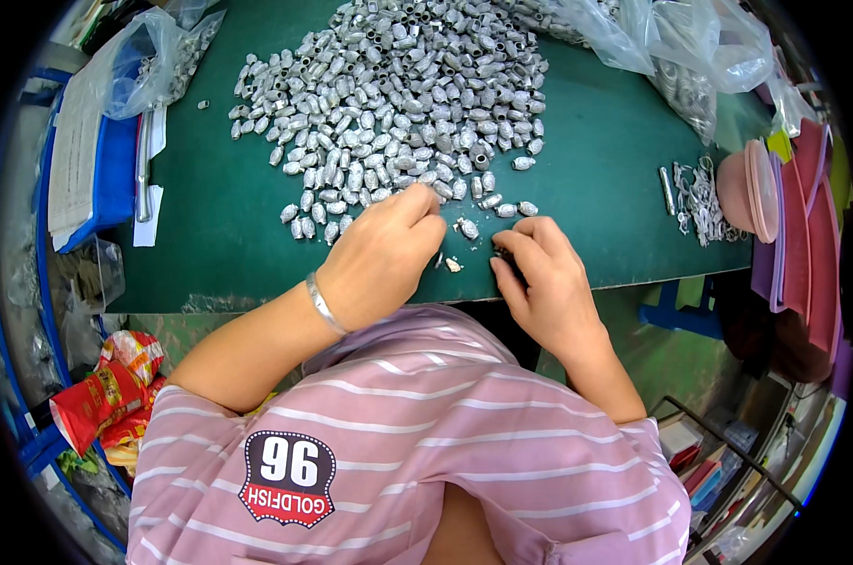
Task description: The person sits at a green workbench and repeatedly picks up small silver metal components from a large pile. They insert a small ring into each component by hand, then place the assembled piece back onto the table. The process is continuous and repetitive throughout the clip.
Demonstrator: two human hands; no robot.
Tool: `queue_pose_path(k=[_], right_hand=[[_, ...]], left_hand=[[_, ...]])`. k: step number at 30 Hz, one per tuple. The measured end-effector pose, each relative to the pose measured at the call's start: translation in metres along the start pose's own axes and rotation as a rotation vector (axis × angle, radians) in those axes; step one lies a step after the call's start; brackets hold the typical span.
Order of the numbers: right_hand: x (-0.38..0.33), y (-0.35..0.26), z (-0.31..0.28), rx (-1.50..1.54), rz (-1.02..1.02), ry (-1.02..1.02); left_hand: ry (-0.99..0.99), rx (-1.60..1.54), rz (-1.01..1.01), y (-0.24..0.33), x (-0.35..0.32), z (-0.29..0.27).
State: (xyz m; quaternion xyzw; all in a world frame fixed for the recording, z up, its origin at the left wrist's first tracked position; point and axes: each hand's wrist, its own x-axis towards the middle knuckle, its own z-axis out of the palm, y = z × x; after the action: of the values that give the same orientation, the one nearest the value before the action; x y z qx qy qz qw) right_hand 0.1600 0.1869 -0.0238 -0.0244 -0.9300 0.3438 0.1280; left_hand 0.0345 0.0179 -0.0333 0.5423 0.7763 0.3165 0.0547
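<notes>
A large heap of small silvery metal pieces (403, 99) lies on a green table (596, 188). My left hand (384, 254) rests at the near edge of the heap, fingers curled and pinched together over something small I cannot make out. My right hand (539, 278) sits beside it, fingertips bent onto a small dark piece at the table's near edge. A single silvery piece (468, 228) and a pale fragment (453, 266) lie between the two hands. A metal bangle (325, 305) circles my left wrist.
Clear plastic bags with more metal pieces stand at the back right (690, 56) and back left (163, 56). A blue tray with papers (92, 160) sits left. Pink bowls (751, 188) and a small pile of wire clips (700, 198) lie right. Red snack wrappers (106, 391) hang lower left.
</notes>
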Motion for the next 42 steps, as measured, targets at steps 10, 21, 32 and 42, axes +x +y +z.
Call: queue_pose_path(k=[10, 21, 32, 42], right_hand=[[0.002, 0.004, -0.017, 0.222, 0.155, -0.102], [0.005, 0.001, 0.001, -0.001, -0.045, 0.005], [0.003, 0.026, -0.026, -0.031, 0.19, 0.134], [-0.006, 0.024, -0.012, 0.082, -0.092, 0.01]], left_hand=[[-0.139, -0.075, -0.106, 0.014, -0.006, -0.012], [-0.095, -0.054, -0.023, 0.022, -0.004, 0.005], [-0.145, -0.125, -0.044, 0.013, 0.0, -0.008], [-0.134, -0.082, 0.019, 0.035, 0.018, 0.025]])
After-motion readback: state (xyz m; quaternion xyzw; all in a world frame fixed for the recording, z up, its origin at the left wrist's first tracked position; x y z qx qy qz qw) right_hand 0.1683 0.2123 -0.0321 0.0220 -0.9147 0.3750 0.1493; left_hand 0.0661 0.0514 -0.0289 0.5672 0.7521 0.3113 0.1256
